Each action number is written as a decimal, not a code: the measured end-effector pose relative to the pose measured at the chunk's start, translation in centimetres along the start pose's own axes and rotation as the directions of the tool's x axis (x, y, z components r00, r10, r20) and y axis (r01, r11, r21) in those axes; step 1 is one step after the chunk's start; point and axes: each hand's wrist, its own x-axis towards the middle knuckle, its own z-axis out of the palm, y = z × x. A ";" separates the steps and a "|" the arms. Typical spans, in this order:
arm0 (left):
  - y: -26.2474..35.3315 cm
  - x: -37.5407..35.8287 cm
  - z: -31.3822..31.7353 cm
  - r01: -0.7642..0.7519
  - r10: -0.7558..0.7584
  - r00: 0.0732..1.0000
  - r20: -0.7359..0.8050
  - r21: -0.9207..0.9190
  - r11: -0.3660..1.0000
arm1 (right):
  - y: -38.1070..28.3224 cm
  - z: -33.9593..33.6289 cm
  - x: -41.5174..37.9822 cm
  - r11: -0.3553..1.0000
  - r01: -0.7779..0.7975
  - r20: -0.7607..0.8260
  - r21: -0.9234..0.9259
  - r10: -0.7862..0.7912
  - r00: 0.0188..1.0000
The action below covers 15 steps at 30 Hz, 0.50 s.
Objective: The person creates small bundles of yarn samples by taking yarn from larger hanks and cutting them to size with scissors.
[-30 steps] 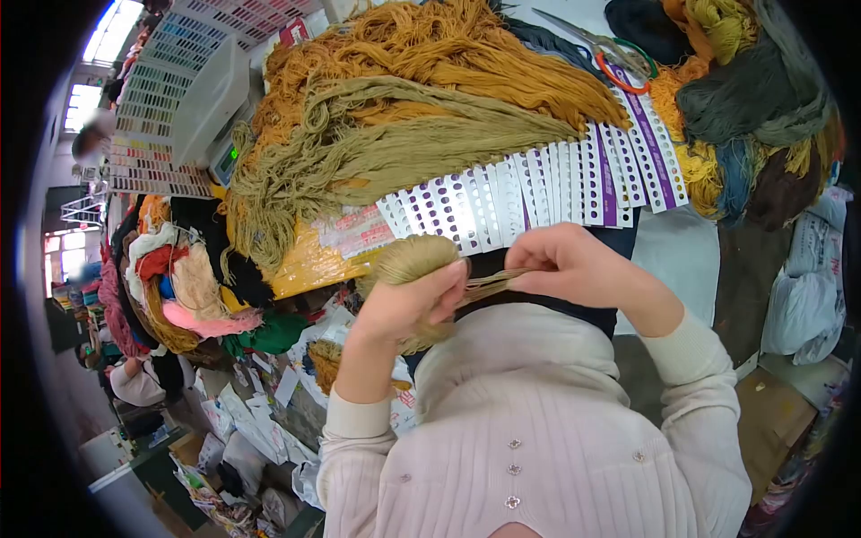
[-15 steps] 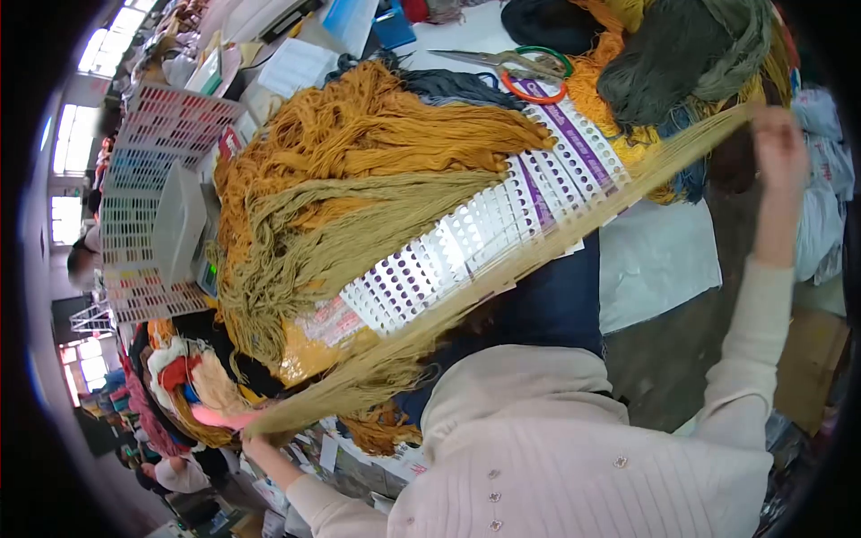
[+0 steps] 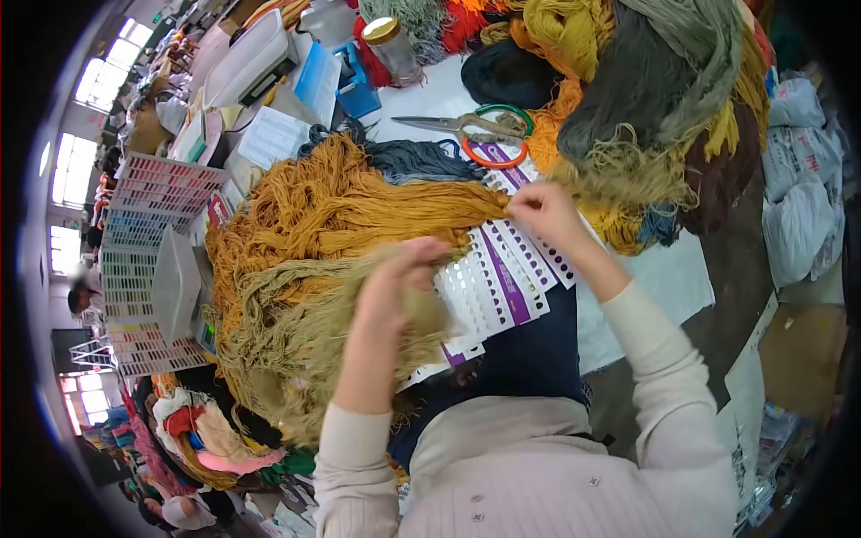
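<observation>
My right hand (image 3: 549, 213) has its fingers pinched together right at the tied end of a mustard-orange yarn hank (image 3: 421, 199). Blurred by motion, my left hand (image 3: 404, 273) is over the olive yarn (image 3: 296, 305), which lies loosely on the orange hanks. Part of that yarn is smeared beneath the palm. White and purple cards with rows of punched holes (image 3: 502, 278) fan out below both hands. Beyond the right hand, another olive hank (image 3: 628, 175) lies across a dark grey-green yarn pile (image 3: 628, 81).
Scissors with orange and green handles (image 3: 493, 152) lie behind the cards. A gold-lidded jar (image 3: 392, 49) and a blue tape dispenser (image 3: 359, 85) stand farther back. At the left is a rack of colour samples (image 3: 152, 260); white plastic bags (image 3: 798, 206) are at the right.
The olive hank stretched between both hands has been let go at the right and lies on the yarn pile there. Both hands have come inward, the right to the orange yarn's end.
</observation>
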 end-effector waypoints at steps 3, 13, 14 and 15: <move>-4.8 3.2 2.8 0.120 -0.108 0.991 -0.080 0.162 0.979 | 1.0 1.9 -1.2 0.984 0.100 -0.109 -0.150 -0.117 0.987; -6.2 3.8 1.7 0.084 -0.110 0.994 0.023 0.500 0.862 | 1.3 2.1 -2.3 0.882 0.338 0.042 -0.330 -0.344 0.938; -6.3 3.9 1.8 0.089 -0.075 0.996 -0.049 0.435 0.896 | 1.0 2.8 -2.9 0.847 0.382 0.088 -0.371 -0.377 0.922; -6.1 4.0 1.9 0.104 -0.078 0.994 -0.079 0.409 0.907 | 0.4 3.3 -3.4 0.829 0.378 0.096 -0.412 -0.374 0.923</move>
